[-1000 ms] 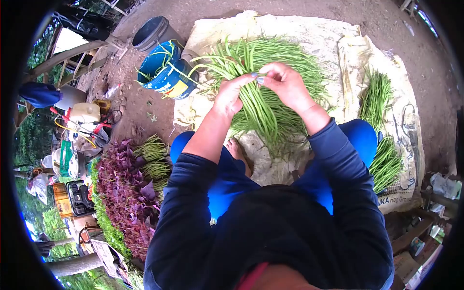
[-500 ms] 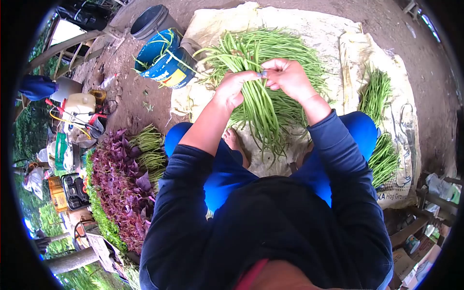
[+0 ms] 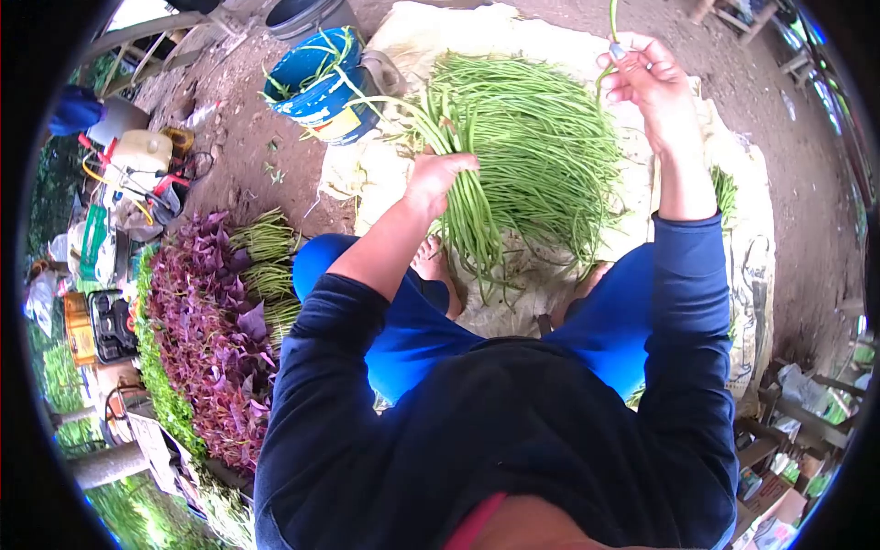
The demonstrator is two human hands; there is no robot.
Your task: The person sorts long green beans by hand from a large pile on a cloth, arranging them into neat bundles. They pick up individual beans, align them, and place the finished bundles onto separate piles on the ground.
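Observation:
My left hand point(image 3: 438, 181) is wrapped round a bunch of long green string beans point(image 3: 473, 209), whose ends hang down between my knees. Raised at the upper right, my right hand point(image 3: 662, 96) pinches a single string bean point(image 3: 613, 15) between thumb and fingers. A grey-blue patch shows on that thumb's tip. Below and between the hands lies a large pile of string beans point(image 3: 541, 137) on a pale sack sheet point(image 3: 403, 41).
A blue bucket point(image 3: 295, 71) with bean pieces over its rim stands left of the pile, beside a dark bucket point(image 3: 312, 16). Purple leafy greens point(image 3: 206, 339) and bundled beans point(image 3: 266, 261) lie at my left. More beans point(image 3: 724, 192) lie at the right.
My right hand has moved away from the bunch, up and to the right, with one string bean. My left hand still grips the bunch, slightly lower. The view has shifted a little.

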